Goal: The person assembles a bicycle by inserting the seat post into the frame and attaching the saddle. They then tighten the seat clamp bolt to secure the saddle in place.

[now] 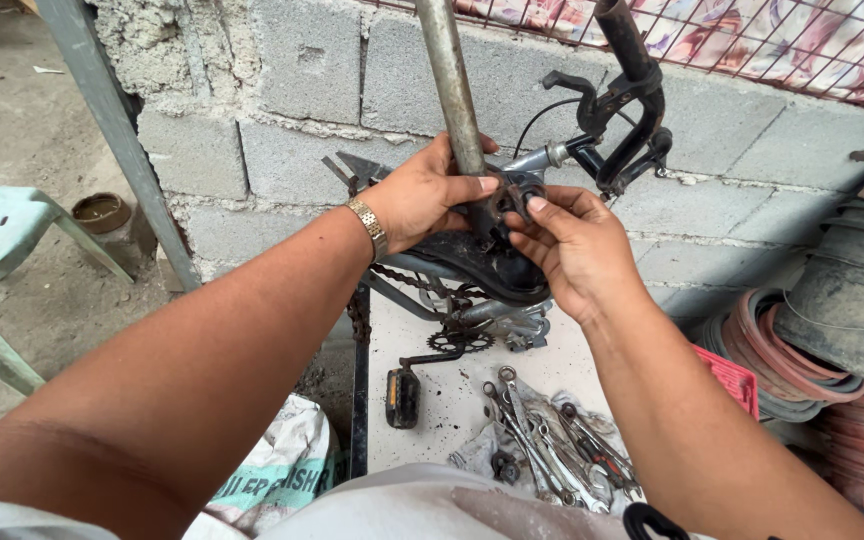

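While the upturned bicycle frame [472, 265] leans at the block wall [292, 130], our left hand [417, 195] wraps its grey tube [452, 90] and our right hand [572, 245] pinches a small dark ring [512, 195] beside it; spanners [552, 445] lie below the frame.

At centre frame, the left hand [420, 195] and right hand [572, 245] meet on a bicycle frame [472, 260] standing before a block wall [302, 130]. Wrenches [552, 440] lie below it on a table [452, 400]; a chair [2, 260] stands far left, coiled hoses [782, 370] at right.
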